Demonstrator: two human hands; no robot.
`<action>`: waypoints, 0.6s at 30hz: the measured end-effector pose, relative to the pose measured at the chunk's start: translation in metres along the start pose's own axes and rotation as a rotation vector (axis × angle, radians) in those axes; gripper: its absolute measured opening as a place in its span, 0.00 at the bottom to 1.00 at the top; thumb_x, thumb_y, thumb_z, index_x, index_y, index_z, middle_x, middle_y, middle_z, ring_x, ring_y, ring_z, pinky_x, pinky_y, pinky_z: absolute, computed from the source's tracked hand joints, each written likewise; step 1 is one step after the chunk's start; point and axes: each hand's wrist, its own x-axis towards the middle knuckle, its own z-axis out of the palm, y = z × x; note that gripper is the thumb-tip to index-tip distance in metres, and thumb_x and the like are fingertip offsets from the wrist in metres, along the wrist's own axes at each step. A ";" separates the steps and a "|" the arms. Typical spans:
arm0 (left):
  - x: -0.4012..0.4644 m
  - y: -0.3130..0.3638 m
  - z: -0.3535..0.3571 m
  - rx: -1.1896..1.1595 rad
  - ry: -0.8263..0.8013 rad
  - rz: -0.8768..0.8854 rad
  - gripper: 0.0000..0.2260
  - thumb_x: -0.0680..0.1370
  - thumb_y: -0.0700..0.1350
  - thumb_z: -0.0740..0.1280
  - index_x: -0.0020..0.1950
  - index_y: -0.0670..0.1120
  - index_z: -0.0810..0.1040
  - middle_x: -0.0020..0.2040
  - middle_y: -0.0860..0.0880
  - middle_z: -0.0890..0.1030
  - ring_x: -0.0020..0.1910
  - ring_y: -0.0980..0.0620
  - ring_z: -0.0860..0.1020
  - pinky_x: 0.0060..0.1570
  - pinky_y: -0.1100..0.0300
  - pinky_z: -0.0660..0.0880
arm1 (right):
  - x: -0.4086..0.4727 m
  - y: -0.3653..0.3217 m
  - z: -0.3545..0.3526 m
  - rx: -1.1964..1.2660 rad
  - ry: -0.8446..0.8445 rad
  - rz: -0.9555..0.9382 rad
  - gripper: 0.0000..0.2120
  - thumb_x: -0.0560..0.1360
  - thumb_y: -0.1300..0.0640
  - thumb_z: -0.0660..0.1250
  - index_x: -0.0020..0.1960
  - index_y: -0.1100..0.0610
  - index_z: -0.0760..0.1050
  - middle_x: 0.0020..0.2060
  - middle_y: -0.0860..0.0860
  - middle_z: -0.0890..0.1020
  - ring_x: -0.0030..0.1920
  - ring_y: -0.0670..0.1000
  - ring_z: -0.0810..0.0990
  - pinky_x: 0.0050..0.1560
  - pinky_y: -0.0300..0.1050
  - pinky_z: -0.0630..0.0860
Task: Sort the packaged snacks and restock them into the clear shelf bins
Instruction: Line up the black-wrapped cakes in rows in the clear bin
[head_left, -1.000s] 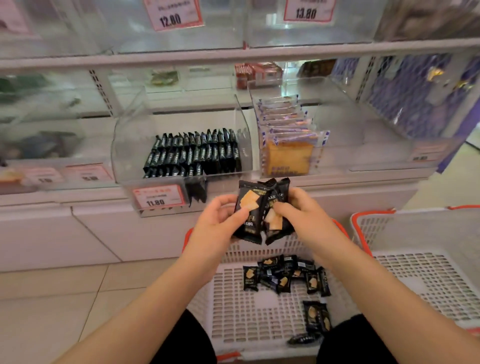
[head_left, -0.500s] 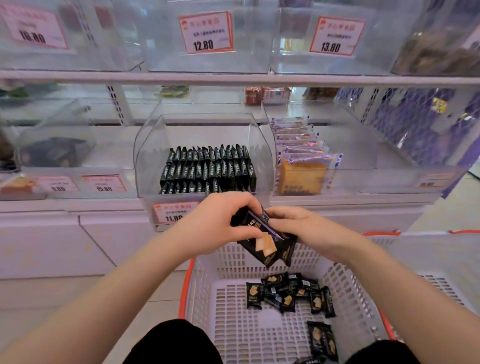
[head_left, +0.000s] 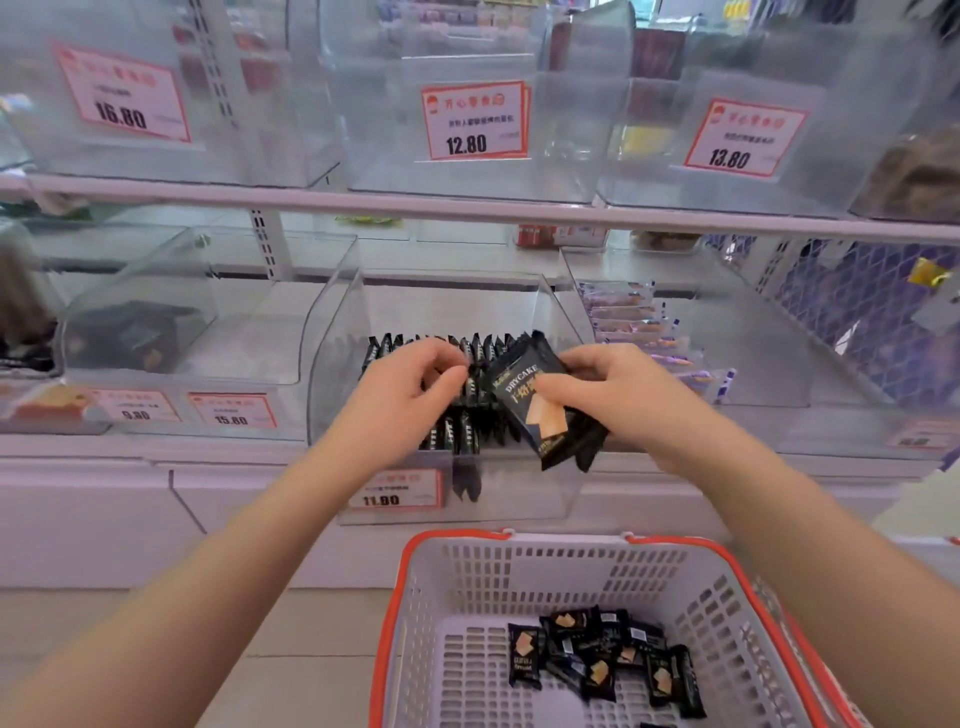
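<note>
Small black snack packets printed "DRYCAKE" are the goods here. My right hand (head_left: 618, 389) grips a bundle of these packets (head_left: 540, 410) at the right end of the clear shelf bin (head_left: 332, 364), over its front edge. Inside the bin stands a row of the same black packets (head_left: 447, 431), upright. Just left of the bundle, my left hand (head_left: 405, 400) has its fingers curled, and thumb and fingertips pinch the top of a packet in that row. Several more packets (head_left: 597, 654) lie loose in the white basket with the orange rim (head_left: 457, 535) below.
A price tag reading 11.80 (head_left: 395, 491) hangs on the bin's front. Right of it is a bin of purple-wrapped cakes (head_left: 639, 322); left of it, a bin with dark packs (head_left: 135, 332). An upper shelf (head_left: 467, 205) carries more clear bins.
Both hands have risen from above the basket to the bin. The bundle, held by both hands before, is now in my right hand alone; my left hand has shifted to the row.
</note>
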 end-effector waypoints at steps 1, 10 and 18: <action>0.008 -0.007 -0.001 0.107 -0.073 -0.009 0.04 0.77 0.46 0.63 0.47 0.56 0.75 0.41 0.61 0.77 0.41 0.61 0.75 0.38 0.76 0.68 | 0.009 -0.006 0.003 -0.133 0.077 -0.015 0.11 0.70 0.48 0.68 0.43 0.56 0.80 0.37 0.54 0.84 0.38 0.49 0.81 0.43 0.48 0.76; 0.044 -0.043 0.020 0.479 -0.704 -0.060 0.17 0.74 0.54 0.68 0.58 0.47 0.76 0.55 0.50 0.79 0.49 0.54 0.74 0.49 0.62 0.69 | 0.060 -0.007 0.054 -0.995 -0.235 0.198 0.16 0.71 0.49 0.67 0.33 0.58 0.67 0.31 0.51 0.70 0.38 0.55 0.74 0.38 0.44 0.71; 0.052 -0.044 0.027 0.457 -0.775 -0.086 0.22 0.68 0.62 0.70 0.51 0.48 0.71 0.43 0.54 0.73 0.41 0.54 0.72 0.38 0.61 0.67 | 0.069 0.008 0.056 -0.582 -0.276 0.299 0.25 0.75 0.39 0.60 0.32 0.59 0.67 0.27 0.50 0.68 0.27 0.49 0.68 0.27 0.40 0.65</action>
